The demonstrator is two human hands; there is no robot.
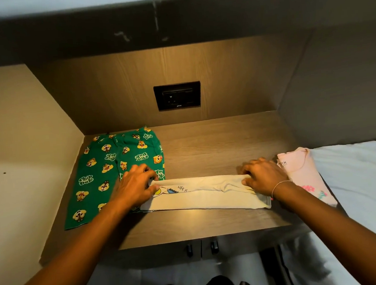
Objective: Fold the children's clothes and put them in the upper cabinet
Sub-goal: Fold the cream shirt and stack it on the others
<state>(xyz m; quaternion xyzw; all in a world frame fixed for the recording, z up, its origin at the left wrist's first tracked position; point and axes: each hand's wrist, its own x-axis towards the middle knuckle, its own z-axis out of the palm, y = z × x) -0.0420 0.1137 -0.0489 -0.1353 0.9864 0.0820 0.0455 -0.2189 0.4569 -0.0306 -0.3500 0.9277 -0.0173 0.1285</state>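
A cream children's shirt [206, 196] with a small print lies folded into a long strip across the wooden counter [216, 146]. My left hand [136, 185] pinches its left end and my right hand [262, 175] pinches its upper right edge. Green cartoon-print pants [104, 171] lie flat to the left, partly under my left hand. A pink garment [304, 173] with flowers lies at the right, half on the counter and half on the bed.
A black wall socket [177, 96] sits in the back panel. The dark underside of an upper cabinet [173, 22] hangs overhead. A white bed [360, 178] adjoins the counter on the right. Cabinet door handles [201, 248] show below the counter's front edge.
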